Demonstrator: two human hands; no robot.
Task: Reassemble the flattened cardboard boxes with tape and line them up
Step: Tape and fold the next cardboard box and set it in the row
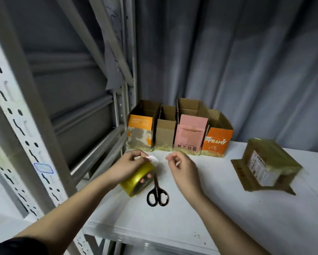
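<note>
my left hand [127, 167] gripped the tape roll [138, 179] above the table [191, 223], thumb pinning its loose end [153, 159]. my right hand [182, 168] hovered just beside that end, fingers loosely curled on nothing. the scissors [157, 193] lay between my hands, blades pointing away from me. the taped box [265, 167] sat well off to my right, nearer the right hand, tilted with its long side running away from me. four finished boxes [179, 128] stood in a row at the back. i judged the tape would have to travel rightward.
</note>
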